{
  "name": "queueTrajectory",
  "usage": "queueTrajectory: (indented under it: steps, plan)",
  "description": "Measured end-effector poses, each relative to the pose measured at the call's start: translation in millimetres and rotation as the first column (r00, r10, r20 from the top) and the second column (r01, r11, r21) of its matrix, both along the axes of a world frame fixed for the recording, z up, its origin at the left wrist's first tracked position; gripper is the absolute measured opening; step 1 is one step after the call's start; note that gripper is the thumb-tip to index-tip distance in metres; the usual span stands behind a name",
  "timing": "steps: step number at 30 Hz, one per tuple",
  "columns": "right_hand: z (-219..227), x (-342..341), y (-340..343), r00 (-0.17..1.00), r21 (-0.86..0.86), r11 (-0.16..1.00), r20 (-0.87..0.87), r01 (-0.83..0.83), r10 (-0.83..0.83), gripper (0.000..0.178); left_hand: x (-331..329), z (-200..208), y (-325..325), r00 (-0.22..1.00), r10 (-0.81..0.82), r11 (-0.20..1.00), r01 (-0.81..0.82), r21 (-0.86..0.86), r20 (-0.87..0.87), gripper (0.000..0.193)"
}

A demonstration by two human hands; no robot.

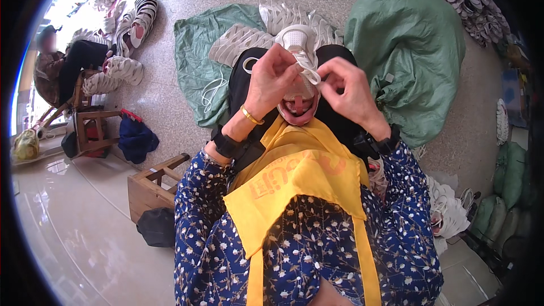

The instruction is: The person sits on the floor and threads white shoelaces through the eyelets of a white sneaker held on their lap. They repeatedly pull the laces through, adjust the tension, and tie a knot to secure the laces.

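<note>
Between my knees rests a white shoe (296,38) with a pinkish collar and lining, its toe pointing away from me. A white shoelace (309,73) forms a loop above its tongue. My left hand (267,82) pinches the lace from the left side, thumb and fingertips together. From the right, my right hand (347,89) pinches the lace too, close to the other hand. Just beyond the shoe, rows of white shoes (241,44) lie nested together on a green sack (190,51). Loose white laces (214,92) trail over that sack near my left knee.
A bulging green sack (405,51) stands at my right. More nested shoes (467,0) lie far right, others (133,22) far left. A wooden stool (150,190) is by my left elbow. Another person (56,68) sits at the left. Stuffed green bags (513,173) line the right side.
</note>
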State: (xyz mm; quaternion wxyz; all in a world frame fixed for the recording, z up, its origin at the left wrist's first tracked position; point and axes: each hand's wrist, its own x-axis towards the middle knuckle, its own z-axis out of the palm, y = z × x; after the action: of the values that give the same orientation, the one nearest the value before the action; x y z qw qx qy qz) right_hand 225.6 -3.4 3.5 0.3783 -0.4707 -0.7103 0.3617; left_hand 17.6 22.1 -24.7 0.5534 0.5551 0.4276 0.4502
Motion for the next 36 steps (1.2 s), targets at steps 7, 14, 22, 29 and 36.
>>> queueTrajectory:
  steps: [7, 14, 22, 29, 36]
  plan:
    - [-33, -12, 11, 0.935, -0.197, 0.980, -0.353, -0.040, -0.033, 0.014, -4, 4, 0, 0.993, 0.001, 0.996, 0.008, -0.083, 0.116, 0.012]
    - [-25, -17, 7, 0.841, -0.373, 0.899, -0.541, -0.232, -0.007, 0.015, -21, -8, 1, 0.992, 0.038, 0.997, -0.029, -0.068, 0.123, 0.014]
    - [-15, 58, -12, 0.846, -0.455, 0.890, -0.481, -0.018, -0.229, 0.015, -90, 1, -23, 0.920, 0.231, 0.963, -0.169, -0.209, 0.317, 0.012]
    - [-23, 82, -29, 0.817, -0.539, 0.842, -0.475, 0.025, -0.328, 0.010, -189, 8, -36, 0.720, 0.396, 0.918, -0.302, -0.257, 0.569, 0.012]
    - [-27, 87, -38, 0.776, -0.591, 0.804, -0.534, -0.059, -0.335, 0.007, -175, 8, -42, 0.974, 0.083, 0.950, -0.141, -0.279, -0.210, 0.025]
